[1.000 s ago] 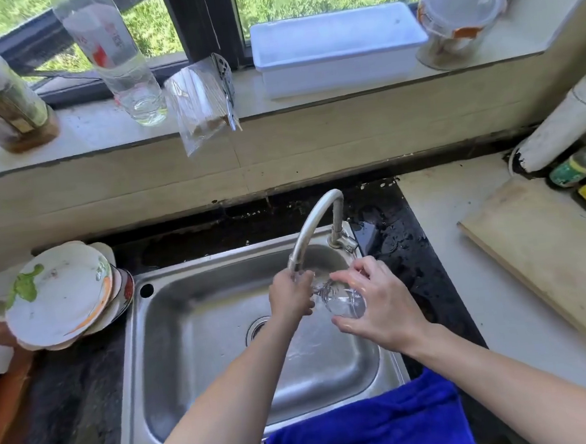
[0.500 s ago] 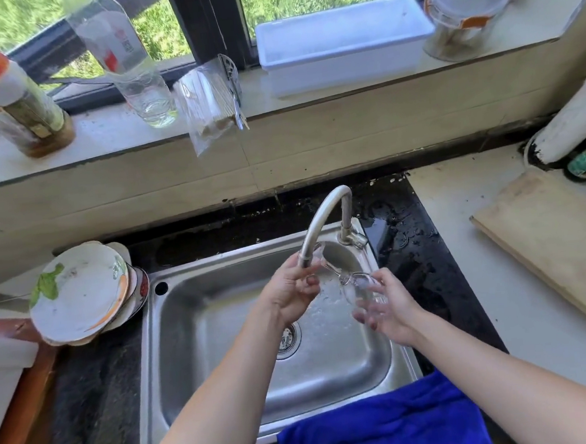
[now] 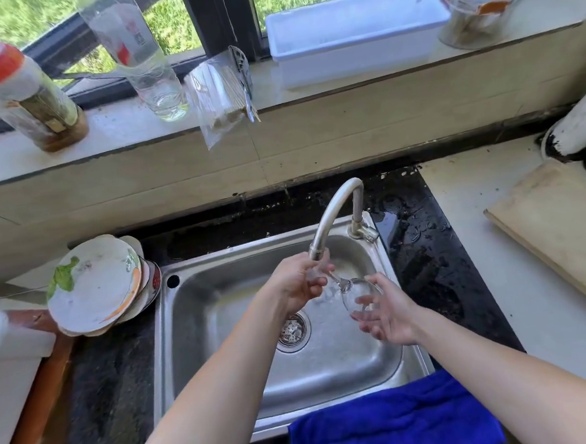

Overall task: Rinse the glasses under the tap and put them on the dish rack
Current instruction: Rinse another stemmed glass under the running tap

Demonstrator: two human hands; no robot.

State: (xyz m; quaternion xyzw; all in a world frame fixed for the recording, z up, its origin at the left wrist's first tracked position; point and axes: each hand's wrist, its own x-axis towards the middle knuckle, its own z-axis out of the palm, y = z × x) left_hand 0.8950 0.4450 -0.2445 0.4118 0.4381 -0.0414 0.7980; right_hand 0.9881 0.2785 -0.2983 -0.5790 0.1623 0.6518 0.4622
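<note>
Clearly the main risk is with the stemmed glass [image 3: 358, 292], which the head view shows lying on its side over the sink [image 3: 216, 262], its foot up by the mouth of the tap [image 3: 333, 210]. Of the two hands, only the left hand [image 3: 300, 286] truly holds it, fingers curled round the stem and foot right beneath the spout. The right hand [image 3: 391, 314] is loose, fingers spread and nearly straight, merely touching the bowl from the side and below. I judge that wet glass in so light a hold could slip and strike the steel basin. The thin stem could also knock against the spout, which is almost touching it. Whether water is running I cannot tell for sure.

The bowl lies between the hands, nearer the right, above the drain. No dish rack is plainly in view, so the carry will have to pass the stacked plates [image 3: 95, 282] on the dark table [image 3: 430, 265] or the blue cloth [image 3: 396, 424].
</note>
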